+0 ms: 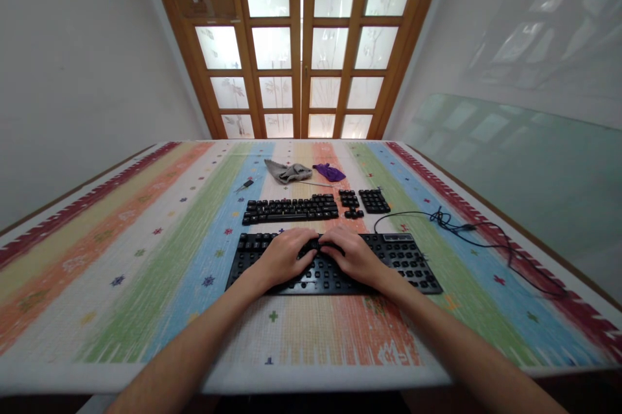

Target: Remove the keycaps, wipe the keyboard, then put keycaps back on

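A black keyboard (pixel 315 281) lies in front of me, most of its key positions bare of keycaps. Some keycaps (pixel 250 242) sit along its upper left rows. My left hand (pixel 289 255) rests over the middle of the upper rows, fingers bent and closed toward the thumb. Close beside it, my right hand (pixel 352 255) is curled too, its fingertips almost meeting the left ones. Whatever is between the fingertips is hidden. Behind the keyboard, loose black keycaps (pixel 291 208) stand in rows, with more in smaller groups (pixel 373 201) at the right.
A grey cloth (pixel 289 172) and a purple cloth (pixel 330 172) lie farther back. Left of them is a small dark tool with thin wires (pixel 247 184). The keyboard's cable (pixel 451 226) is tangled on the right. A striped cloth (pixel 160 271) covers the table, before wooden glazed doors (pixel 296 19).
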`<state>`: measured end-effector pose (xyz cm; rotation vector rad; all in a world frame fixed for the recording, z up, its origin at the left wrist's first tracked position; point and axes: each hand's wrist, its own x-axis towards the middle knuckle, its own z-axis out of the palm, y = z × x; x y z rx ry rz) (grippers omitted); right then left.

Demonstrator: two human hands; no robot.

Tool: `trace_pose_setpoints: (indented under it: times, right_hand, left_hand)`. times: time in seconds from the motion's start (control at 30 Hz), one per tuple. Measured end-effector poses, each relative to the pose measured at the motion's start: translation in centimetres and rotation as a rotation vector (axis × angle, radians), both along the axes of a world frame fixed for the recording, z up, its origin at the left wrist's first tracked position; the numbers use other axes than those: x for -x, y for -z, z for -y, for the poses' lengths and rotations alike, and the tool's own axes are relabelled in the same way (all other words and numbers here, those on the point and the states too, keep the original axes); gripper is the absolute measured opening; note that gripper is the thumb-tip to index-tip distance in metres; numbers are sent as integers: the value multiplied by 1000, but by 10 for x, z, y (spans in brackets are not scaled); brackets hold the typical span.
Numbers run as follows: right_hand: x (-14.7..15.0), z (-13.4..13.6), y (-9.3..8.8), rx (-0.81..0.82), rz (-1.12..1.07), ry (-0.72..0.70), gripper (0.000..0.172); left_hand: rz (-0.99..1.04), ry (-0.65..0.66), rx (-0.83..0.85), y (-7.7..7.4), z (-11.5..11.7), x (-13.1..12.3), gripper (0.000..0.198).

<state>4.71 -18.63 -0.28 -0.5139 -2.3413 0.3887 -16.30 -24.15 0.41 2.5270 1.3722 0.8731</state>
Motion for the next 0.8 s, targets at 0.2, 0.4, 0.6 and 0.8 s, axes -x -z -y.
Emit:
trace_pose_setpoints:
  times: [0.2, 0.4, 0.6, 0.8]
  right_hand:
    - [1, 1, 0, 9, 2, 34, 10]
    - [1, 4, 0, 70, -14, 45, 10]
    - [2, 3, 1, 98, -39, 57, 9]
    - [3, 2, 2, 117, -45, 66, 7]
  left_hand:
    - [39, 23, -14, 0, 1, -2, 25]
    - [71, 34, 2, -1, 2, -5, 20]
    - [96, 22, 15, -1, 1, -7, 21]
    - [104, 0, 19, -2, 3, -8, 22]
